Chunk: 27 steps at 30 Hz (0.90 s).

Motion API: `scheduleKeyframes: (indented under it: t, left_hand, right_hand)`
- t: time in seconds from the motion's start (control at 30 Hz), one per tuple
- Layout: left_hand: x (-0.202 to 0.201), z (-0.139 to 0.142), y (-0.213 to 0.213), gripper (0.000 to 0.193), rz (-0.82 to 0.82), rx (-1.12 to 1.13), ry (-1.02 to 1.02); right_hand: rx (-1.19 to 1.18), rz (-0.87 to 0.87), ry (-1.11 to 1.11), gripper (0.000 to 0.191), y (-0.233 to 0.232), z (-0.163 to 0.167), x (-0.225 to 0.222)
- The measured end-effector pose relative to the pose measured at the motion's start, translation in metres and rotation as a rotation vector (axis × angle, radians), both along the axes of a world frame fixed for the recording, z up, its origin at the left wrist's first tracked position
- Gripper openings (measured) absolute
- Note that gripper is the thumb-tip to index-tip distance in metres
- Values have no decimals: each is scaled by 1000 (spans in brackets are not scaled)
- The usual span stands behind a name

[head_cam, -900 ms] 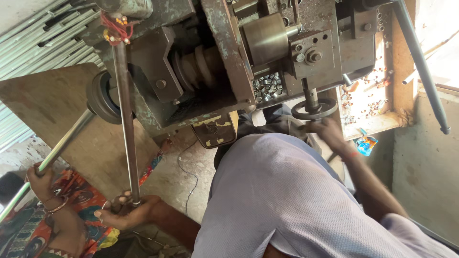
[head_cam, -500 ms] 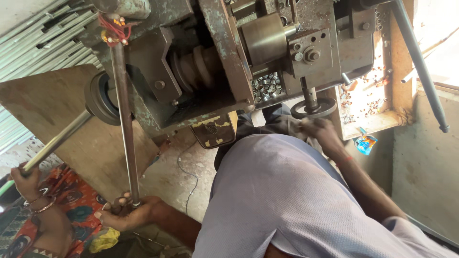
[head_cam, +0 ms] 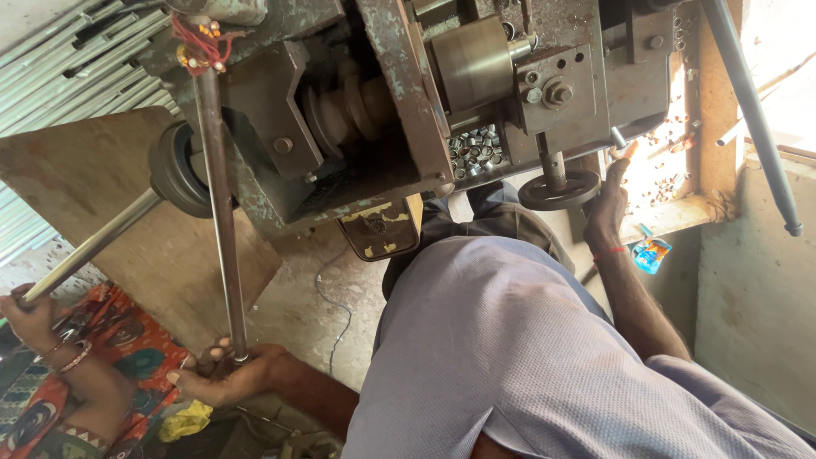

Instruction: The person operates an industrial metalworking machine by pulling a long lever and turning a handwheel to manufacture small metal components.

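The left hand (head_cam: 223,376) is clamped around the lower end of a long steel lever (head_cam: 219,212), fingers wrapped about the shaft just above the tip. The lever runs up almost straight to the top of a heavy, grimy machine (head_cam: 382,110), where red thread (head_cam: 197,47) is tied around its upper end. The right hand (head_cam: 610,200) reaches up on the far side of the machine, its fingers raised to a small knob (head_cam: 623,146) just beside a round handwheel (head_cam: 559,190) that hangs on a short spindle; whether the fingers actually grip the knob cannot be told. A red band circles that wrist. The two hands are well apart, with the person's grey shirt (head_cam: 527,357) and dark trousers between them. In a recess of the machine lies a heap of small metal sleeves (head_cam: 474,146), below a large smooth cylinder (head_cam: 474,61). More small parts are scattered on the wooden ledge (head_cam: 680,212) to the right, in strong light. A blue packet (head_cam: 649,253) lies below that ledge. At lower left another person's hand (head_cam: 32,316), bangles on the wrist, holds the end of a second steel bar (head_cam: 89,248) that slants up to a black wheel (head_cam: 180,170). A wooden board (head_cam: 93,204) leans behind it.
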<state>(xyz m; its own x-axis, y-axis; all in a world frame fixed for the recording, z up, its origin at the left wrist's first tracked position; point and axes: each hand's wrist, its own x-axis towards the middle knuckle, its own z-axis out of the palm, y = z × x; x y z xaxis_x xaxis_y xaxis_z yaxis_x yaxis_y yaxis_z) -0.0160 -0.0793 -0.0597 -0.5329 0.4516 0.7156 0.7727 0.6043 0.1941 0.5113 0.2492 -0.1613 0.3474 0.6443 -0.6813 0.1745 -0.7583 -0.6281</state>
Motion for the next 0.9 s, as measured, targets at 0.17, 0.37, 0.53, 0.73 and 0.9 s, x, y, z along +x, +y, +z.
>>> scheduleKeyframes:
  t: [0.17, 0.37, 0.53, 0.73, 0.9]
  left_hand:
    - [0, 13, 14, 45, -5, 620, -541]
    - [8, 38, 52, 39, 106, 1042, -780]
    - [10, 47, 62, 36, 171, 1066, -819]
    - [14, 34, 45, 41, -21, 175, -201]
    - [17, 44, 51, 48, 5, -182, 192]
  right_hand:
    - [-62, -21, -12, 97, 5, -2, -3]
    - [-71, 30, 69, 103, 8, 3, -4]
    - [-108, 31, 156, 106, 14, 2, -10]
    - [-197, 43, 281, 111, 23, 7, -9]
    - [-189, 64, 325, 113, 22, 7, -12]
